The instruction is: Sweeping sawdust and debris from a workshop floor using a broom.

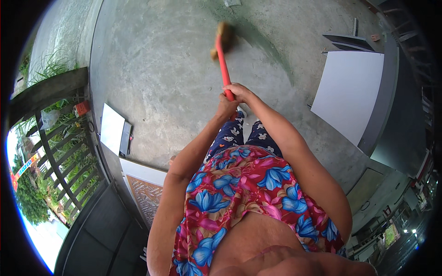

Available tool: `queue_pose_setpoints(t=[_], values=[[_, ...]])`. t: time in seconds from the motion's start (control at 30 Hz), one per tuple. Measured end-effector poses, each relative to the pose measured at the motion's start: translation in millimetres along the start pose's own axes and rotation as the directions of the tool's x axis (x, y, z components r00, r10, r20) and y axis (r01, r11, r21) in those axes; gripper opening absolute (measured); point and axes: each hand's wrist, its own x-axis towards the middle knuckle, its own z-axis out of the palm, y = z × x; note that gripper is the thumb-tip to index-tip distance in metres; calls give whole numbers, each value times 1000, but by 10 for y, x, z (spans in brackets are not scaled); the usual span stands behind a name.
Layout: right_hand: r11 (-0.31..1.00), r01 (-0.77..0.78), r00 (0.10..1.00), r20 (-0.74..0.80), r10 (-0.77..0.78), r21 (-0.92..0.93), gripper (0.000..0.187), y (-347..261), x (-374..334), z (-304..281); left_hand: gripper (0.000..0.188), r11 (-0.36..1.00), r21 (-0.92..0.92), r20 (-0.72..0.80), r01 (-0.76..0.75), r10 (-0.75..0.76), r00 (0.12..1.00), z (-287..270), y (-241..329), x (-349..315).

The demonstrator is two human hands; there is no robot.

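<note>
A broom [223, 64] with a red handle reaches away from me over the concrete floor [161, 64]. Its yellowish-brown head is at the far end, low to the floor and blurred by motion. My left hand [226, 105] is wrapped round the near part of the handle. Just beyond it, my right hand [238, 91] grips the same handle, close against the left. Part of the handle's near end is hidden behind my hands. A dark greenish streak curves across the floor to the right of the broom head.
White panels [347, 87] stand on the right, with dark flat pieces [348, 42] and a reddish brick [375, 37] behind. A smaller white board [113, 129] and a patterned panel [143, 193] are on the left, beside a slatted metal gate [64, 161]. My feet are close below the broom.
</note>
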Motion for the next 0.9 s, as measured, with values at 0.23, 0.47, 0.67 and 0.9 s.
queue_pose_setpoints(t=[0.23,0.47,0.67,0.9], values=[[821,544,800,-187,-570,-174,16,-35,-405,6,74,984,87,230,-157,133,964,126,341,-308],[737,637,510,-592,-623,-226,16,318,-1227,-774,76,902,59,727,-428,255,637,591,177,-369],[890,453,464,-837,-291,-58,9,498,-1952,-1693,74,961,188,851,-204,-56,522,842,431,-506],[968,252,869,-443,-220,15,7,16,-1474,-2326,46,987,121,803,-104,-36,595,1162,563,-463]])
